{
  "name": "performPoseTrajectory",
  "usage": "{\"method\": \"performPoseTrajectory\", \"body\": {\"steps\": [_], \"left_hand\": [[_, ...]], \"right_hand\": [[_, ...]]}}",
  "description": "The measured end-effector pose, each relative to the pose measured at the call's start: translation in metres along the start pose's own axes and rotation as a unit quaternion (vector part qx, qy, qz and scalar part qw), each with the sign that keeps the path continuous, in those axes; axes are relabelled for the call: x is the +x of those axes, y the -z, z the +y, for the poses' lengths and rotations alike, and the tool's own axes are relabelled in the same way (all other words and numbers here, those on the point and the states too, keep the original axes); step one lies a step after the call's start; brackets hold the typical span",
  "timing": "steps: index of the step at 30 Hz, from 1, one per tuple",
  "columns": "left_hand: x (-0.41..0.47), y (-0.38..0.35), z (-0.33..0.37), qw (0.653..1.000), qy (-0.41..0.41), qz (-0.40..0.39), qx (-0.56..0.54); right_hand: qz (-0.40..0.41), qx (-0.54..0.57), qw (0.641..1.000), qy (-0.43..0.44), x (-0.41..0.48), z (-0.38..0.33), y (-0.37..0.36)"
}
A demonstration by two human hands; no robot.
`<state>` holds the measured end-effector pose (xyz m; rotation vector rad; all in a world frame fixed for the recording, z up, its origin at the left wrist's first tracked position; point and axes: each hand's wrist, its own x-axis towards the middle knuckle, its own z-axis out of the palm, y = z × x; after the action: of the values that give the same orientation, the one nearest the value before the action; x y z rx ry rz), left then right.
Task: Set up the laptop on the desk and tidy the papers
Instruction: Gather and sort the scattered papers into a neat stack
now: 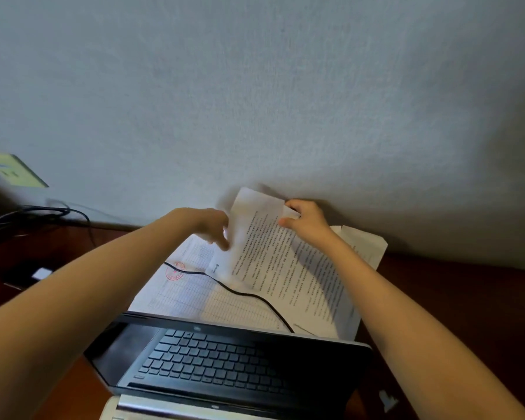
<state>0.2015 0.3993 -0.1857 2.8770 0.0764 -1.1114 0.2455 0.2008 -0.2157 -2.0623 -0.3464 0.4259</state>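
Observation:
An open laptop [225, 359] stands at the near edge of the dark wooden desk [467, 298], its dark screen reflecting the keyboard. Behind it lie printed papers. My right hand [306, 221] pinches the far top corner of a sheet of dense text [288, 268] and lifts it off the desk near the wall. My left hand [215, 228], blurred, reaches to that sheet's left edge; whether it holds the sheet is unclear. A form with a red stamp [191, 286] lies flat underneath. A thin black cable [249, 294] runs across the papers toward the laptop.
A grey wall rises right behind the papers. More white sheets [367, 244] lie at the right against the wall. At far left are a tangle of black cables [28, 216], a pale green box [15, 171] and a small white card [41, 272].

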Motion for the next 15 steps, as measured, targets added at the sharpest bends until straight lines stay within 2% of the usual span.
{"method": "performPoseTrajectory", "body": {"steps": [2, 4, 6, 9, 15], "left_hand": [[0.002, -0.004, -0.006, 0.999, 0.016, -0.035, 0.023], [0.005, -0.015, -0.008, 0.991, 0.040, -0.089, 0.093], [0.006, -0.025, -0.003, 0.981, 0.047, -0.118, 0.145], [0.008, -0.033, 0.012, 0.978, 0.021, -0.118, 0.172], [0.015, -0.041, 0.037, 0.959, -0.042, -0.161, 0.231]], "right_hand": [[-0.013, -0.034, 0.999, 0.004, 0.000, 0.003, 0.001], [-0.038, -0.160, 0.986, -0.004, -0.001, 0.010, 0.006], [-0.075, -0.281, 0.956, -0.032, -0.004, 0.020, 0.013], [-0.076, -0.299, 0.949, -0.067, -0.008, 0.032, 0.018], [-0.030, -0.337, 0.939, -0.064, -0.006, 0.041, 0.015]]}}
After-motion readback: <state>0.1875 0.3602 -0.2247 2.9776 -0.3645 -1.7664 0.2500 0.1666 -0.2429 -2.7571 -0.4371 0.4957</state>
